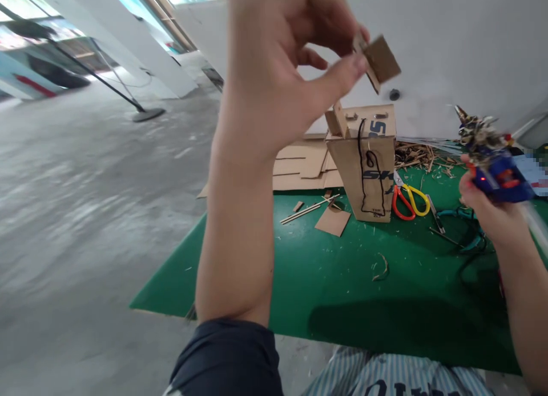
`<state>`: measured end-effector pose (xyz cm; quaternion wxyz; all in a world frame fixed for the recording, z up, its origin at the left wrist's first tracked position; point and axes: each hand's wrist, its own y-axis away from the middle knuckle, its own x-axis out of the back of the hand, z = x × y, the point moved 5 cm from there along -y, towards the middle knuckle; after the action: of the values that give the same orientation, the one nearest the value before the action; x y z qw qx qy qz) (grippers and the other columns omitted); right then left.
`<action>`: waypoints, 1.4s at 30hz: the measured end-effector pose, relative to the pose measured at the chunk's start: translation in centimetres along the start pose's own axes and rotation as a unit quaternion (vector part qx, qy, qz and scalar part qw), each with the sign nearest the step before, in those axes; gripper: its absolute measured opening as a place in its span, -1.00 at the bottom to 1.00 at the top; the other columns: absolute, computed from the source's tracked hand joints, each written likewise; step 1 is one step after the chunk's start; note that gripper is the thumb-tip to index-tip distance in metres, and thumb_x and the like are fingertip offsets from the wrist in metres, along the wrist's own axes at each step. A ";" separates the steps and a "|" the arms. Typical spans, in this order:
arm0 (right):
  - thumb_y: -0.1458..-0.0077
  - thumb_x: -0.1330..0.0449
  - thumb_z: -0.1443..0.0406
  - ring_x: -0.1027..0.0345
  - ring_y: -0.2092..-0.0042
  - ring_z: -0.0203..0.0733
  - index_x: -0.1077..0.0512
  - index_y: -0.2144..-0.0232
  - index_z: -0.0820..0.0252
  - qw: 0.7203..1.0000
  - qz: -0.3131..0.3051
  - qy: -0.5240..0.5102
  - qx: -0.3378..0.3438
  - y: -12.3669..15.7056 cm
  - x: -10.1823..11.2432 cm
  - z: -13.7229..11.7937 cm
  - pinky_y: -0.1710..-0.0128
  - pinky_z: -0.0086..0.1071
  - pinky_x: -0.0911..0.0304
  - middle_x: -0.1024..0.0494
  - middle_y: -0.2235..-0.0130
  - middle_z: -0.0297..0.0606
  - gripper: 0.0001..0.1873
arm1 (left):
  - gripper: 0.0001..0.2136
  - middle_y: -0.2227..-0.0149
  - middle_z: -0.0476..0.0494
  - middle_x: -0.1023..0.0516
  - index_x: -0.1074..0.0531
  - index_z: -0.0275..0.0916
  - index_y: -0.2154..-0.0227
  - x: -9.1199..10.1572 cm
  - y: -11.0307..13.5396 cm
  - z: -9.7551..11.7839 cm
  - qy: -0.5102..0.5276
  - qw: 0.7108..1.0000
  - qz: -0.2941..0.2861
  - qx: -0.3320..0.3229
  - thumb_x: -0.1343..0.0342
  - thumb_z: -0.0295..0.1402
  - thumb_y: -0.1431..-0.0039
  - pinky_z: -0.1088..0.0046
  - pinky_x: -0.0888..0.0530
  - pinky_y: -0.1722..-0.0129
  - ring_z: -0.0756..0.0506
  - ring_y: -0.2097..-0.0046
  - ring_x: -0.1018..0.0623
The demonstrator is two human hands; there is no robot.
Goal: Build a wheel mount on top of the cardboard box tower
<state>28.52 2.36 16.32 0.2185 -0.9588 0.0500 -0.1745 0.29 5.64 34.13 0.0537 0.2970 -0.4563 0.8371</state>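
Note:
Raised high in front of me, my left hand (pixel 312 53) pinches a small folded cardboard piece (pixel 383 59) between thumb and fingers. My right hand (pixel 486 207), at the right, is wrapped round a blue hot glue gun (pixel 503 176) whose tip, crusted with glue, points up. Between the hands a tall cardboard box (pixel 363 179) stands upright on the green table mat (pixel 325 270). A black cord hangs down its front, and a small cardboard upright sticks up at its top left.
Scissors (pixel 405 199) with red and yellow handles lie right of the box, beside a metal blade tool (pixel 436 213) and teal-handled pliers (pixel 471 230). Thin sticks (pixel 308 209), a cardboard square (pixel 333 220) and flat cardboard sheets (pixel 299 165) lie left of it. Cardboard scraps (pixel 417 156) are heaped behind.

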 end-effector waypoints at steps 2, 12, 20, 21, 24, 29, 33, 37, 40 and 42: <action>-0.18 -0.22 0.17 -0.35 0.30 -0.10 -0.35 -0.12 0.08 0.986 -0.034 0.158 0.044 1.2 -0.5 0.7 0.27 -0.19 -0.34 -0.49 0.23 -0.22 -0.53 | -0.68 0.05 -0.07 -0.46 -0.35 -0.28 0.16 0.4 1.2 0.3 0.054 0.985 0.161 -0.023 -0.35 -0.27 -0.17 -0.22 -0.43 -0.21 -0.37 -0.28 -0.43; -0.23 0.03 0.39 -0.29 0.07 0.14 -0.22 -0.25 0.41 0.849 -0.103 0.518 0.013 7.0 -5.6 8.1 0.18 -0.10 -0.32 -0.43 0.08 0.11 -0.45 | -0.64 0.05 0.05 -0.51 -0.34 -0.08 0.13 -1.8 6.6 3.1 0.213 0.931 0.286 -0.080 -0.33 -0.11 -0.13 0.28 -0.61 -0.14 -0.15 -0.27 -0.46; -0.23 0.04 0.35 -0.28 -0.02 0.30 -0.18 -0.28 0.47 0.827 -0.089 0.554 -0.036 5.9 -7.3 9.3 0.12 0.09 -0.25 -0.41 -0.05 0.26 -0.41 | -0.77 0.26 0.05 -0.62 -0.47 -0.15 0.30 -2.4 5.2 3.2 0.312 0.941 0.128 0.021 -0.41 -0.27 -0.09 0.49 -0.61 0.35 0.02 0.27 -0.61; -0.24 0.04 0.35 -0.26 -0.05 0.33 -0.19 -0.27 0.47 0.832 -0.077 0.549 -0.021 5.9 -7.4 8.4 0.07 0.17 -0.22 -0.39 -0.09 0.28 -0.42 | -0.77 0.28 0.05 -0.62 -0.48 -0.14 0.32 -2.7 5.3 3.3 0.325 0.935 0.135 0.035 -0.42 -0.25 -0.06 0.48 -0.60 0.35 0.00 0.27 -0.62; -0.27 0.00 0.29 -0.22 -0.14 0.32 -0.24 -0.24 0.35 0.883 -0.036 0.464 0.057 5.4 -7.8 3.5 -0.09 0.24 -0.14 -0.37 -0.17 0.19 -0.48 | -0.78 0.31 0.07 -0.62 -0.51 -0.12 0.35 -3.6 5.7 3.5 0.347 0.924 0.144 0.078 -0.43 -0.23 -0.04 0.45 -0.57 0.34 -0.07 0.22 -0.65; -0.30 -0.09 0.15 -0.36 0.26 -0.18 -0.22 -0.20 0.07 0.990 -0.085 0.028 0.109 2.3 -9.8 -5.6 0.34 -0.27 -0.36 -0.47 0.15 -0.19 -0.54 | -0.95 0.32 0.02 -0.60 -0.53 -0.09 0.31 -4.5 6.3 3.6 0.380 0.906 0.157 0.103 -0.30 -0.32 -0.20 0.42 -0.54 0.29 -0.09 0.19 -0.63; -0.23 -0.18 0.22 -0.24 0.44 -0.35 -0.40 0.04 0.08 0.990 -0.046 -0.078 0.112 -0.6 -11.2 -8.6 0.51 -0.42 -0.19 -0.46 0.33 -0.37 -0.74 | -0.86 0.36 0.03 -0.60 -0.50 -0.05 0.33 -5.2 6.8 3.1 0.372 0.898 0.164 0.170 -0.36 -0.25 -0.12 0.40 -0.57 0.23 -0.11 0.16 -0.64; -0.23 -0.14 0.31 -0.26 0.43 -0.38 -0.44 0.36 0.14 0.990 -0.016 -0.046 0.129 -1.3 -11.4 -8.5 0.49 -0.45 -0.17 -0.50 0.35 -0.36 -0.88 | -0.85 0.39 0.05 -0.57 -0.50 -0.05 0.35 -5.7 7.1 2.9 0.399 0.884 0.171 0.173 -0.38 -0.27 -0.10 0.39 -0.56 0.25 -0.09 0.20 -0.64; -0.24 -0.13 0.31 -0.30 0.40 -0.35 -0.47 0.35 0.14 0.991 -0.015 -0.019 0.133 0.3 -10.5 -6.7 0.50 -0.46 -0.16 -0.51 0.36 -0.34 -0.87 | -0.81 0.39 0.03 -0.56 -0.49 -0.13 0.33 -6.2 7.4 2.5 0.417 0.876 0.175 0.168 -0.39 -0.26 -0.08 0.41 -0.55 0.28 -0.09 0.23 -0.65; -0.25 -0.14 0.28 -0.33 0.38 -0.33 -0.47 0.35 0.14 0.995 -0.023 -0.007 0.100 2.1 -9.8 -4.4 0.50 -0.46 -0.19 -0.50 0.35 -0.31 -0.85 | -0.75 0.38 0.02 -0.56 -0.48 -0.16 0.32 -6.5 7.8 2.2 0.414 0.876 0.175 0.175 -0.41 -0.21 -0.05 0.43 -0.56 0.29 -0.08 0.24 -0.66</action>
<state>17.77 0.42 16.07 0.3099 -0.9341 0.0084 -0.1770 3.83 0.55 25.81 0.0380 -0.1570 -0.2828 0.9455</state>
